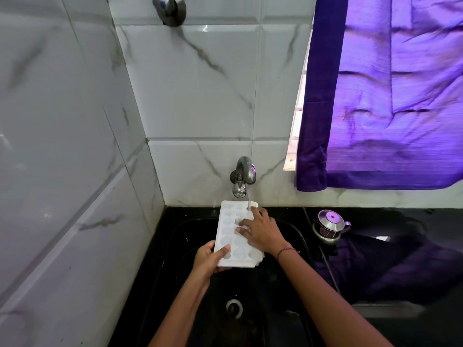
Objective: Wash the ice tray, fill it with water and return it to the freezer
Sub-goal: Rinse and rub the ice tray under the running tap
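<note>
A white ice tray (229, 229) with round pockets is held level over the black sink (175, 236). My left hand (210, 259) grips its near left corner, thumb on top. My right hand (260, 230) lies on the tray's right side with fingers spread over the pockets, touching them. A thin stream of water (249, 196) runs from the chrome tap (244, 174) on the wall onto the tray's far right corner, next to my right fingertips.
A round drain (234, 308) lies in the sink bottom below the tray. A small steel kettle-like pot (329, 225) stands on the black counter at the right. A purple curtain (388, 96) hangs above it. Marble tiled walls close in on the left and behind.
</note>
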The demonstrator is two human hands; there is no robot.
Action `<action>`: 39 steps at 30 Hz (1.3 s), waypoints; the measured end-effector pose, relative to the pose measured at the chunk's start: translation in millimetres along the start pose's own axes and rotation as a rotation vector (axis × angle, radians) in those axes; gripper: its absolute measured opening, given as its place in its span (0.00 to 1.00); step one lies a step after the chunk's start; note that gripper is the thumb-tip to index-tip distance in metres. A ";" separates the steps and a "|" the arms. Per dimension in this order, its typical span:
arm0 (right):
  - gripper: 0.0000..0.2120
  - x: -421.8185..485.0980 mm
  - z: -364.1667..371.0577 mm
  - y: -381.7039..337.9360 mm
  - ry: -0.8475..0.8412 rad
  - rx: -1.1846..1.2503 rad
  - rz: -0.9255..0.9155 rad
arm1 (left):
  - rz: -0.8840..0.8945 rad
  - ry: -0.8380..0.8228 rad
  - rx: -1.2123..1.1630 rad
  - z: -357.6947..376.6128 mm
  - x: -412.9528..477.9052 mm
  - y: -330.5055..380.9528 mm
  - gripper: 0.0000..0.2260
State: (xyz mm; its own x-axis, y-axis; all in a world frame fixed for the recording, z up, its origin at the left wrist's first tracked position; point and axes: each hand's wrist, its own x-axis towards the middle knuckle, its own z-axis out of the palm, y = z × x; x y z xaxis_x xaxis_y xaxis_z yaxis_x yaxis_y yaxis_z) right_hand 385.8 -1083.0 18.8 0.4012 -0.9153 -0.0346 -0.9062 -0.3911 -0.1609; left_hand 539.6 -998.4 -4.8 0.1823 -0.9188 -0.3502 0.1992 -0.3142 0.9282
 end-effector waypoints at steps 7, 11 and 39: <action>0.21 -1.6 -6.2 14.8 0.040 -0.014 0.019 | 0.015 -0.033 -0.042 18.7 3.8 -0.3 0.07; 0.22 0.6 -9.1 21.7 0.052 -0.037 0.022 | 0.014 -0.034 -0.045 25.4 7.6 1.5 0.07; 0.22 8.5 14.6 15.2 0.179 -0.125 0.015 | 0.038 -0.133 -0.021 27.4 16.7 -22.3 0.11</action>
State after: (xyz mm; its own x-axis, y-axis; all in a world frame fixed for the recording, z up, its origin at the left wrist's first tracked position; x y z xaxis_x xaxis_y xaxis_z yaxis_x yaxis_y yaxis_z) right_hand 377.4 -1095.3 1.7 0.3672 -0.9194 0.1412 -0.9260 -0.3756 -0.0375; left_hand 511.8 -1013.3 -27.9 0.0609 -0.9539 -0.2938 0.2146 -0.2749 0.9372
